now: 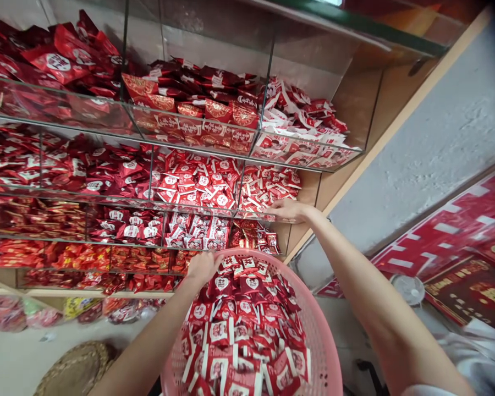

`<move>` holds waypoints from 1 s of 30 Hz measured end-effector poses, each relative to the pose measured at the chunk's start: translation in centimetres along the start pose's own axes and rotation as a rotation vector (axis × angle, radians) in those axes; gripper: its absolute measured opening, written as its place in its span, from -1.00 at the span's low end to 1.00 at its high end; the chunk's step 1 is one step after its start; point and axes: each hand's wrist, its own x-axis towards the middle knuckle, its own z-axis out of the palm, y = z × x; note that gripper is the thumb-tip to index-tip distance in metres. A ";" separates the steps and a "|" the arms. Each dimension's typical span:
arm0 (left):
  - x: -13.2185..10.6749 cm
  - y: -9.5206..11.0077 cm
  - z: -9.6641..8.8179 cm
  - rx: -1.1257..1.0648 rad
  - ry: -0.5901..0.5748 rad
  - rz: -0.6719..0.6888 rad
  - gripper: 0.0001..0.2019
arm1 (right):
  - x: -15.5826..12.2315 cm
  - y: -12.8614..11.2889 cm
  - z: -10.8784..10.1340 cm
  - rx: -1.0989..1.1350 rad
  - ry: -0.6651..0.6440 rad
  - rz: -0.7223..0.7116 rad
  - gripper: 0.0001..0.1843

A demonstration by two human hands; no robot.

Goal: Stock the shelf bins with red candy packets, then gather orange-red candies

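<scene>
My left hand [203, 268] is closed on the far rim of a round pink plastic basket [332, 352]. Red-and-white candy packets [218, 331] fill the basket, some of them marked with a double-happiness sign. Out at the right end of the shelf, my right hand [289, 210] rests at the glass front of a compartment of small red-and-white packets [268, 184]. Its fingers are stretched out towards these packets, and I see nothing held in them.
Glass-divided shelves hold many red packets, with larger ones [61, 60] at upper left. A wooden side panel [355, 181] borders a grey wall. Bagged goods [124, 309] lie under the shelves. A woven stool [74, 368] stands at lower left, red boxes [470, 286] at right.
</scene>
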 end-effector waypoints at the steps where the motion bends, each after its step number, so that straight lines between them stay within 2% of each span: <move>1: 0.0 0.0 -0.1 0.000 -0.004 0.000 -0.41 | 0.0 -0.1 0.0 0.002 0.000 -0.004 -0.40; 7: -0.1 0.2 -0.2 0.007 -0.026 -0.015 -0.41 | -0.6 -0.7 -0.4 0.034 -0.024 0.034 -0.39; 13: 0.1 0.1 0.2 0.025 -0.026 -0.021 -0.40 | -0.5 -0.2 -0.5 0.119 -0.004 -0.014 -0.46; 18: 0.1 0.3 0.1 0.034 -0.047 -0.035 -0.39 | -1.2 -0.1 -0.3 0.289 -0.019 -0.034 -0.50; 20: 0.1 0.3 0.0 0.033 -0.049 -0.031 -0.38 | -1.6 -0.2 -0.3 0.380 -0.035 -0.073 -0.53; 22: 0.1 0.3 -0.1 0.031 -0.043 -0.022 -0.38 | -2.0 -0.3 -0.5 0.466 0.004 -0.132 -0.57; 25: 0.1 0.3 -0.3 0.032 -0.051 -0.022 -0.37 | -3.6 -0.4 -1.3 0.579 0.141 -0.207 -0.60; 27: 0.1 0.4 -0.5 0.036 -0.067 -0.022 -0.37 | -5.8 -0.6 -1.9 0.631 0.218 -0.249 -0.58; 30: 0.1 0.4 -0.6 0.044 -0.075 -0.018 -0.37 | -10.3 -1.1 -1.6 0.681 0.217 -0.292 -0.57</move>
